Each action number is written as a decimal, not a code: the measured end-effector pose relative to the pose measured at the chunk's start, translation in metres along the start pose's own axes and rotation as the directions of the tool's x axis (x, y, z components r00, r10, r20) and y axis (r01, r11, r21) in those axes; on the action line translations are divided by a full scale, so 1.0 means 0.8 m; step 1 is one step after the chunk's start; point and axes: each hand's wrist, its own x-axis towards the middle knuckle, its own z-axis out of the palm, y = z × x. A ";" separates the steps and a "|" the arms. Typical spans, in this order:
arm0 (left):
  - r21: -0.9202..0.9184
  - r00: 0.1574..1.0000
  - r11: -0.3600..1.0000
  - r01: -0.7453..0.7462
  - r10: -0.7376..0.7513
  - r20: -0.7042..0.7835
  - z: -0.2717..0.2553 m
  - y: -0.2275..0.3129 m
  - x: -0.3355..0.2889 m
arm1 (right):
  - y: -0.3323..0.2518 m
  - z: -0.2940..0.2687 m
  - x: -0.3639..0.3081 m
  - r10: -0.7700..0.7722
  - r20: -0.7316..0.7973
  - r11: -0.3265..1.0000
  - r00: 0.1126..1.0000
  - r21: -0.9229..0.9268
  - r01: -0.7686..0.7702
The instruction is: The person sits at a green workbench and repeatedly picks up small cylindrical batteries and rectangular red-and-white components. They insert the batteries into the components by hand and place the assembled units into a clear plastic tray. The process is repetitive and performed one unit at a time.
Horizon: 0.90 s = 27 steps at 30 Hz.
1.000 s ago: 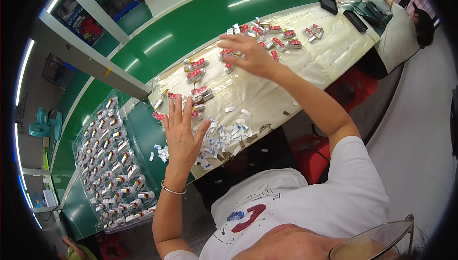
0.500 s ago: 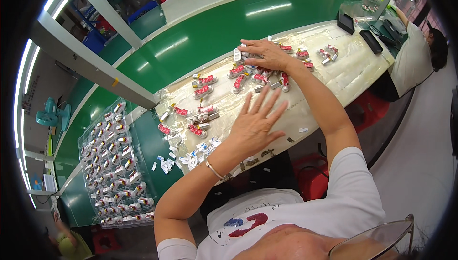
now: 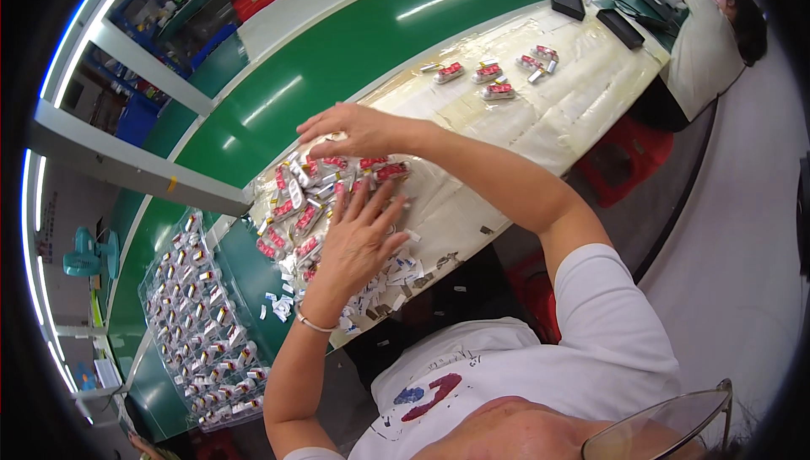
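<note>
Small red-and-white pieces with clear or grey bodies and yellow tips are gathered in a heap (image 3: 291, 194) on the cream covered tabletop; I cannot make out their kind. My left hand (image 3: 359, 240) lies over the near right side of this heap, fingers spread and palm down. Along its far side, my right hand (image 3: 359, 132) reaches across with fingers stretched out, touching pieces. Neither hand grips anything. Several similar pieces (image 3: 498, 91) lie apart farther right. White paper-like scraps (image 3: 401, 274) are strewn beside and below my left wrist, which wears a bracelet (image 3: 312, 322).
At left, a clear plastic tray (image 3: 238, 312) holds many small pieces in rows. A grey post (image 3: 143, 163) stands beyond the heap. A green surface (image 3: 337, 59) runs behind the table. Two black trays (image 3: 567, 2) are at far right, near a co-worker (image 3: 713, 55).
Both hands have moved left, sweeping the spread pieces into one tight heap at the table's left end. A few pieces stay behind at right. The view has shifted slightly.
</note>
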 end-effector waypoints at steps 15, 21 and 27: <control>-0.112 0.851 0.848 0.519 -0.525 -0.028 -0.009 0.014 -0.071 | 0.150 -0.258 -0.234 0.461 -0.464 0.636 0.757 -0.421 -0.646; -0.037 0.811 0.820 0.571 -0.570 -0.129 0.005 -0.012 -0.079 | 0.113 -0.142 -0.126 0.282 -0.069 0.798 0.957 -0.536 -0.274; -0.009 0.785 0.810 0.586 -0.571 -0.238 0.013 -0.051 -0.094 | 0.050 -0.017 -0.068 0.191 -0.026 0.846 0.981 -0.503 -0.178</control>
